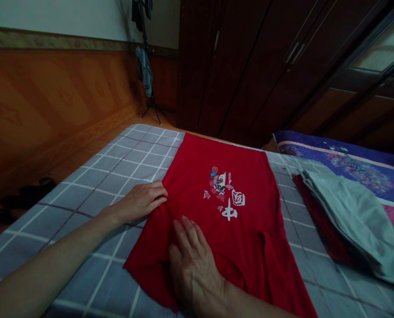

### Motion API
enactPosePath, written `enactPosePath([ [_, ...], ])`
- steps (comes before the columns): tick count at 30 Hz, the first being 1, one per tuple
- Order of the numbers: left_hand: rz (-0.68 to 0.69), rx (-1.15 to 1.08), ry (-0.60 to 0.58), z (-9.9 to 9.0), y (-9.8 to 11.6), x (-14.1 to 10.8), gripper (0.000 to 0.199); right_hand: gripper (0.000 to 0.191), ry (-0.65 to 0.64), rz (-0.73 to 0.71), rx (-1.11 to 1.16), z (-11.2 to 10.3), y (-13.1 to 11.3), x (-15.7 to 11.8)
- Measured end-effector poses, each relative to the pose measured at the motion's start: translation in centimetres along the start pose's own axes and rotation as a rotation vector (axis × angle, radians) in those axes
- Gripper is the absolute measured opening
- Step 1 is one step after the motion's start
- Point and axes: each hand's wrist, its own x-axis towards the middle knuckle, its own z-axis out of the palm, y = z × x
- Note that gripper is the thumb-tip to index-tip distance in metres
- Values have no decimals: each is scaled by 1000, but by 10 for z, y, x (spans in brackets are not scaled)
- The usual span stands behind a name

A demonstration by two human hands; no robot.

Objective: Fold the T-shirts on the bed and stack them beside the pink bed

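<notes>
A red shirt (246, 176) with a printed design and white characters lies spread on a grey checked bed cover (93, 198). My left hand (143, 199) is at the shirt's left edge, its fingers pinched together on the fabric there. Lower down, my right hand (195, 260) rests palm down on the shirt, left of the neckline, with its fingers stretched out. The fabric is creased around both hands.
Folded clothes, pale green on top (356, 221), lie at the right of the bed. Beyond are a purple flowered cover (342, 163) and dark wardrobes (236, 57). A coat stand (145, 66) stands in the far corner. Dark shoes (27, 194) are on the floor at left.
</notes>
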Motion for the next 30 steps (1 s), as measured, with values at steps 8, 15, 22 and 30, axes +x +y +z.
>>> enactPosePath([
  [8,236,89,-28,29,6,1,50,27,-122,-181,14,0,-5,1],
  [15,234,188,-132,37,9,-5,68,29,-181,-137,99,-20,-4,2],
  [22,263,194,-148,41,8,-7,72,67,-80,143,-7,-87,46,-42],
  [30,287,209,-82,45,7,-5,76,47,-94,628,-291,-65,132,-161],
])
